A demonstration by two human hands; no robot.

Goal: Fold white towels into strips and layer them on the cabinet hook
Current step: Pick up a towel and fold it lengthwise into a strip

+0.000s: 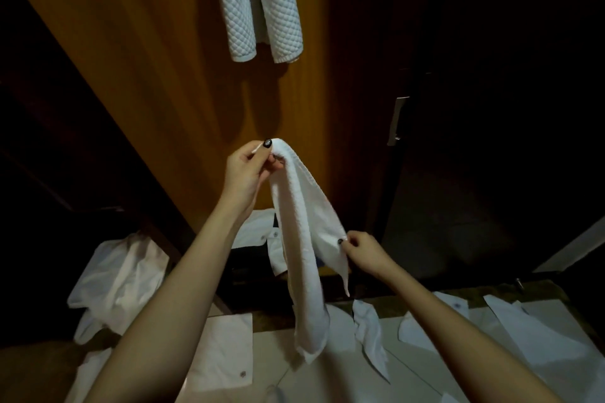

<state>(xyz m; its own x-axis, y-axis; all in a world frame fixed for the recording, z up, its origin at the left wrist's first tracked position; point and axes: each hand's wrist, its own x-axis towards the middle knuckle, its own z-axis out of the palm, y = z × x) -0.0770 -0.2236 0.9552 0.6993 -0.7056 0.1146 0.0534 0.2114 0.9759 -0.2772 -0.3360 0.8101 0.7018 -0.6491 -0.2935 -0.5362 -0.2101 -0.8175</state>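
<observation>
Directly above the raised left hand (252,167), which pinches the top fold of a white towel (301,232) hanging lengthwise downward, hung towels (258,3) drape on the cabinet door (147,59), while the lower right hand (361,250) pinches the towel's side edge.

Open room lies mid-frame before the cabinet door (157,82), between my left hand (248,170) and the hung towels (262,3) above. The held towel (304,239) drapes across lower centre.
</observation>
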